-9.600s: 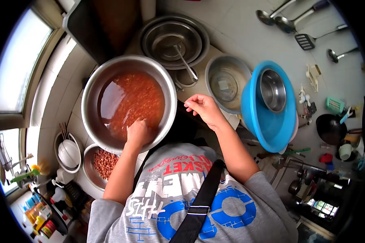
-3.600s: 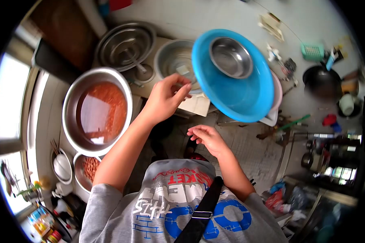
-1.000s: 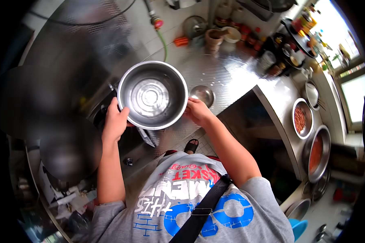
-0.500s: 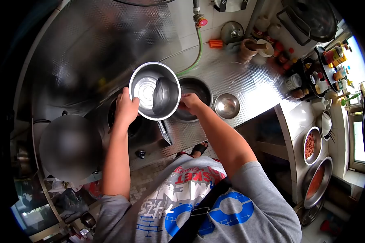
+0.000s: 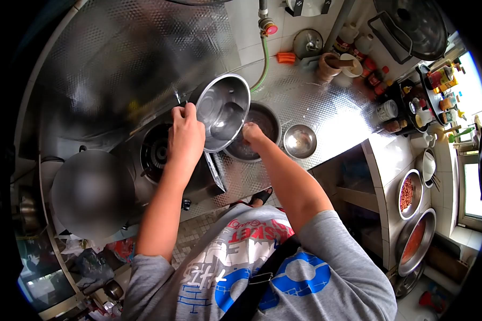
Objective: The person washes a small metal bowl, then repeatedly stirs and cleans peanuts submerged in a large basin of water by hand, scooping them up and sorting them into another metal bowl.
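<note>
A shiny metal pot (image 5: 206, 99) hangs in front of me, tilted with its mouth toward the right. My left hand (image 5: 187, 134) is closed around its left side, by a dark handle. At the pot's lower right rim, my right hand (image 5: 253, 134) has its fingers curled in a grip on the edge. Beneath that hand a wide metal basin (image 5: 277, 128) rests on the counter, partly hidden by the pot and hand. Whether liquid is in the pot, I cannot tell. A gas burner (image 5: 155, 152) shows left of my left wrist.
A small metal bowl (image 5: 299, 141) stands right of the basin on the metal-covered counter (image 5: 337, 107). A green hose (image 5: 264, 64) runs down the wall behind. Bottles (image 5: 377, 76) and a mortar (image 5: 328, 67) line the back right. Bowls of food (image 5: 410, 193) sit far right.
The pot has shifted right and tipped over toward the basin. My left hand has moved right and up with it, uncovering more of the burner.
</note>
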Demonstrator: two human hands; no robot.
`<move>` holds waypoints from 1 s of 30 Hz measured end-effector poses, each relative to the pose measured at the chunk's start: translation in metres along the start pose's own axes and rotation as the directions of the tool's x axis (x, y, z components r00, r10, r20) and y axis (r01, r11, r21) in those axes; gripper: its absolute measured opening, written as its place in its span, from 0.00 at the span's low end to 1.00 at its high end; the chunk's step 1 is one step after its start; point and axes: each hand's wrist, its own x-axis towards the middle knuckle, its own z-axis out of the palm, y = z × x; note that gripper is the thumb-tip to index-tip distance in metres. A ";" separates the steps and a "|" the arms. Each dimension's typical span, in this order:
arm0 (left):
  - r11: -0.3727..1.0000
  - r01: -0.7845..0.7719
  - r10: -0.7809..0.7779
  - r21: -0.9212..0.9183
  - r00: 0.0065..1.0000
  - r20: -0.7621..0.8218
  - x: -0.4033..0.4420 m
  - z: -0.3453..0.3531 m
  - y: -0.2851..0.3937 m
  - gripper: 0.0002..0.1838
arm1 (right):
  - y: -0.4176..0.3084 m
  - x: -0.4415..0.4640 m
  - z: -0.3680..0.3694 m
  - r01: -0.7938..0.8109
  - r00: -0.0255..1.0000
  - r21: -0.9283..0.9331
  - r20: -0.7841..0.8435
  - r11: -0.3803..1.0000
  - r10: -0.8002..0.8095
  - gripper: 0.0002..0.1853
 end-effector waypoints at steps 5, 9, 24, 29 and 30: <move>0.994 -0.079 0.087 0.071 0.989 -0.116 -0.005 -0.001 0.011 0.11 | 0.048 0.055 -0.011 0.598 0.762 -0.670 0.304 0.441 -0.571 0.17; 0.981 -0.149 0.164 0.124 0.979 -0.122 -0.009 -0.008 0.020 0.09 | -0.004 0.000 0.004 0.557 0.743 -0.673 0.142 0.486 -0.654 0.17; 0.897 -0.418 0.433 0.145 0.764 -0.479 0.004 0.027 -0.033 0.08 | -0.057 -0.079 -0.014 0.203 0.944 -0.798 0.004 0.567 -0.331 0.08; 0.967 -0.215 0.137 -0.137 0.890 -0.435 0.008 0.041 -0.057 0.13 | -0.030 -0.074 -0.021 0.590 0.645 -0.779 0.297 0.213 -0.704 0.15; 0.968 -0.011 -0.059 -0.251 0.962 -0.267 0.010 0.041 -0.063 0.13 | -0.038 -0.077 -0.022 0.590 0.716 -0.760 0.337 0.273 -0.611 0.15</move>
